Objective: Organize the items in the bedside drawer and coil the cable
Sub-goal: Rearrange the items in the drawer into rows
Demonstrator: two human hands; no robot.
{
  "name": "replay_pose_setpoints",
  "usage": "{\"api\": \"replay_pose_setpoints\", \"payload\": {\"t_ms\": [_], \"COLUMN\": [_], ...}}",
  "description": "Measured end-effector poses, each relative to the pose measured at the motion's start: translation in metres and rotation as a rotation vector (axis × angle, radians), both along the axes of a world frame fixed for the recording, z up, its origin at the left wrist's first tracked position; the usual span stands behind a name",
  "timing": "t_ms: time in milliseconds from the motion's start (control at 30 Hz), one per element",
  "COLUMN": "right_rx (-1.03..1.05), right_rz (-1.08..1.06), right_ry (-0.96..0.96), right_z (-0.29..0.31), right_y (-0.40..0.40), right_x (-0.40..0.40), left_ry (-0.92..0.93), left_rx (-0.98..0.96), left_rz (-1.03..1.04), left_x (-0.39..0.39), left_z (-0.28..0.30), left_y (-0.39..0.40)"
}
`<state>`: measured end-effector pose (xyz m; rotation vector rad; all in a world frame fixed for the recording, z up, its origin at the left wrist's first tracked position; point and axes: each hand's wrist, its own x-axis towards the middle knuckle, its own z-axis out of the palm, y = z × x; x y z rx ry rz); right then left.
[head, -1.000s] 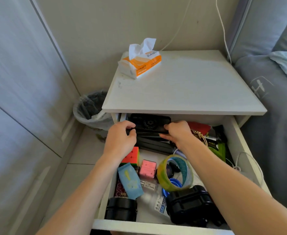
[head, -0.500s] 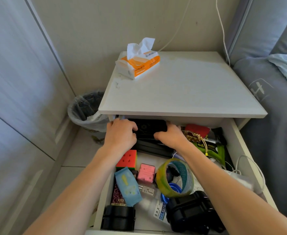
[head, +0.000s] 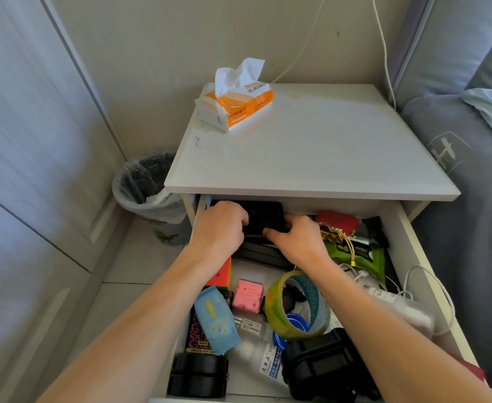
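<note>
I have both hands on the black case (head: 263, 218) at the back of the drawer (head: 407, 245): my left hand (head: 220, 228) curls over its left end, my right hand (head: 295, 241) pinches its right end, so the grip is clamped on the case from both sides. The case sits half under the desk (head: 311, 149) top, resting on a flat black box (head: 260, 253). I judge the step is seating it squarely in that back left corner; done well, I push evenly with both hands, keep it level, and keep my knuckles off the desk edge. The case looks hard, dark and matte, rounded at the corners. In front of the case lie a tape roll (head: 298, 305) and a pink cube (head: 247, 295). The white cable (head: 430, 286), right of the case, trails loose over the drawer's side, not yet coiled.
</note>
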<state>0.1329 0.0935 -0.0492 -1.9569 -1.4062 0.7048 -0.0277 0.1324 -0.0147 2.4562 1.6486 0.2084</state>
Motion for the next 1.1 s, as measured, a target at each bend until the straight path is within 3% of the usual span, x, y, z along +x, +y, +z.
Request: {"api": "replay_pose_setpoints", "payload": {"t_ms": [633,833,1100], "right_rx": [-0.015,-0.073,-0.169], "right_rz": [0.012,-0.06,-0.172], "right_ry": [-0.101,0.046,0.178], "right_z": [0.007,0.016,0.027], "right_y": [-0.001,-0.003,-0.008], "right_x": [-0.001,-0.005,-0.006], "left_ry": [-0.013,-0.132,0.029], "left_rx": [-0.065,-0.136,-0.123], "left_rz": [0.056,0.052,0.049], "left_x": [0.001,0.001,0.007], "left_z": [-0.007,-0.009,-0.016], "left_y": [0.009,0.001,-0.014]}}
